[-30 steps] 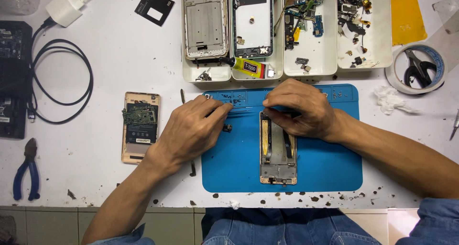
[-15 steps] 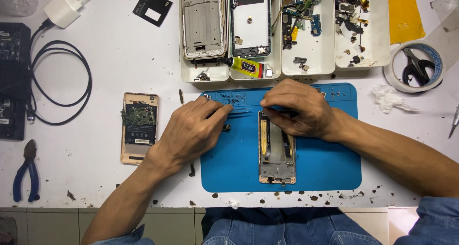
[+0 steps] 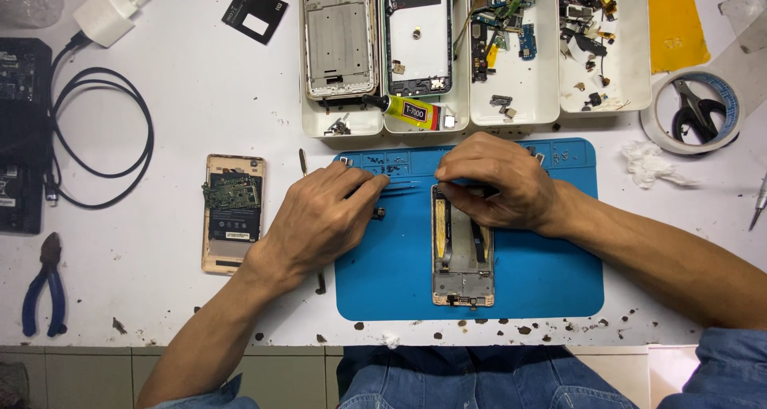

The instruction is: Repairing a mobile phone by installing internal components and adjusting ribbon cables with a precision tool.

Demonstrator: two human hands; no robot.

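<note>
A white, speckled worktop (image 3: 160, 297) is carrying a blue rectangular silicone repair mat (image 3: 543, 273), on which an opened gold-framed phone chassis (image 3: 462, 257) is lying lengthwise. The left hand (image 3: 319, 221) is pinching slim metal tweezers (image 3: 407, 184) between closed fingers, tips pointing at the chassis's top edge. The right hand (image 3: 499, 181) is resting over that top edge, fingers pressed together, perhaps on a small part too hidden to tell.

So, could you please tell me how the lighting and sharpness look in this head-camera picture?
Head view: light is even and soft, with only faint shadows under the left hand and right hand; the blue mat and opened phone are sharp; the white table looks bright, without harsh glare.
</note>
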